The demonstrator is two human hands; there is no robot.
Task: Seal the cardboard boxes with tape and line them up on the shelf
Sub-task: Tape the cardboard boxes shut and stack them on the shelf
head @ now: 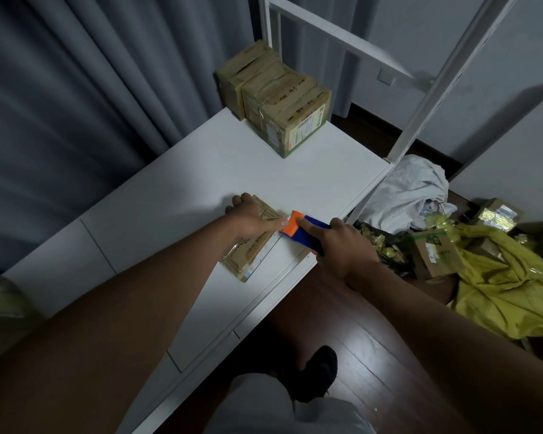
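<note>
Pressing flat cardboard box (254,242) onto white shelf (182,195) with left hand (251,214), fingers straight — right hand (336,242) grasps blue-orange tape dispenser (298,231) at box's 3 o'clock edge. Sealed boxes (276,95) at 12.

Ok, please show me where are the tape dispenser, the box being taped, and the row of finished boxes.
tape dispenser (304,234): head view, on its blue body, below the orange end.
box being taped (248,255): head view, on its top face, near the front edge.
row of finished boxes (282,89): head view, on the tops of the middle boxes.
</note>
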